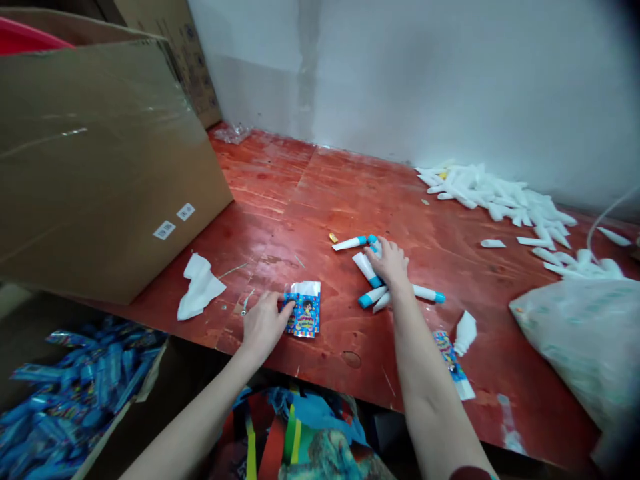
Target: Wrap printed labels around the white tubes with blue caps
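My left hand (265,325) rests on the red plywood table (270,193), its fingertips pressed on the edge of a printed blue foil sachet (303,309). My right hand (389,262) lies over a loose group of white tubes with blue caps (367,270), its fingers on a capped end (374,245). Part of that group is hidden under the palm. A second sachet (451,353) lies flat beyond my right forearm, near a single white tube (465,332).
A large cardboard box (100,160) stands on the table's left side. Below the edge, an open box holds several blue packets (75,393). White tubes lie heaped (495,197) against the wall. A plastic bag (580,340) sits at right, a crumpled tissue (199,287) at left.
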